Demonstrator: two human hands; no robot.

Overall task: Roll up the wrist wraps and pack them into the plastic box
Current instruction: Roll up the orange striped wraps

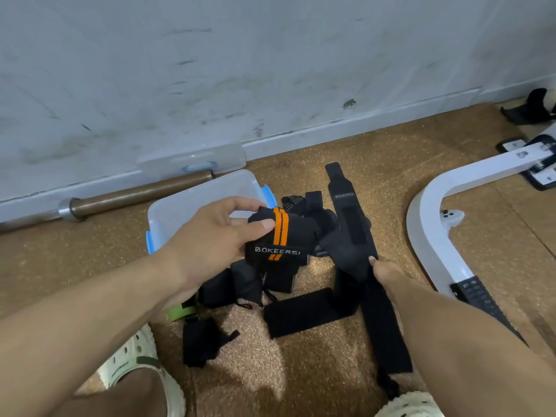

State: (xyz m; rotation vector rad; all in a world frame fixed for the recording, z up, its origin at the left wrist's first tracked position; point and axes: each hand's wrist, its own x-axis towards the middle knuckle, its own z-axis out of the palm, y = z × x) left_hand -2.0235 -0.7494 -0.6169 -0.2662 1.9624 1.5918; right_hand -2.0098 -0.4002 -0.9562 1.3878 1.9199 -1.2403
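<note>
My left hand (216, 236) grips a rolled black wrist wrap with orange stripes (279, 236), held just right of the clear plastic box (192, 206). The box has blue latches, sits on the floor and looks empty where it shows. My right hand (388, 272) pinches the edge of a long black wrist wrap (349, 218) that lies stretched toward the wall. A pile of several loose black wraps (304, 314) lies on the floor between my arms, one with a green band (180, 311).
The box's clear lid (195, 159) leans against the wall behind it. A brown barbell sleeve (135, 197) lies along the baseboard. A white bench frame (433, 230) curves at the right. My sandalled feet (135, 359) are below the pile.
</note>
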